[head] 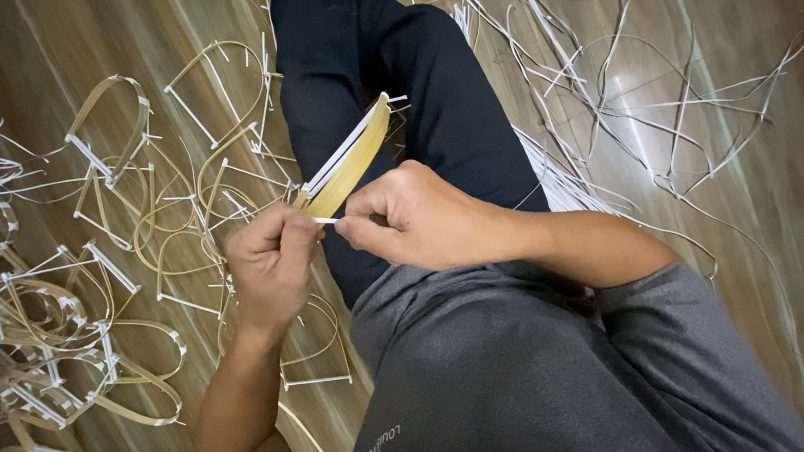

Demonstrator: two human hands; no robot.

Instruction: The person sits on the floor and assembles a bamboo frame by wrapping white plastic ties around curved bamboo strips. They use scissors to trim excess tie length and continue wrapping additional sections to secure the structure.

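My left hand [270, 262] grips the near end of a bent yellow bamboo strip [357, 156] that curves up and away over my dark-trousered leg [433, 100]. A white plastic band [337, 157] runs along the strip's edge. My right hand [411, 217] pinches a short white strip end [326, 221] right beside the left hand's fingers. Both hands sit close together above my lap.
Many finished bamboo loops [109, 263] bound with white strips lie piled on the wooden floor [757, 196] at my left. Loose white plastic strips [647, 93] are scattered at the right and far side. My grey shirt [532, 364] fills the bottom.
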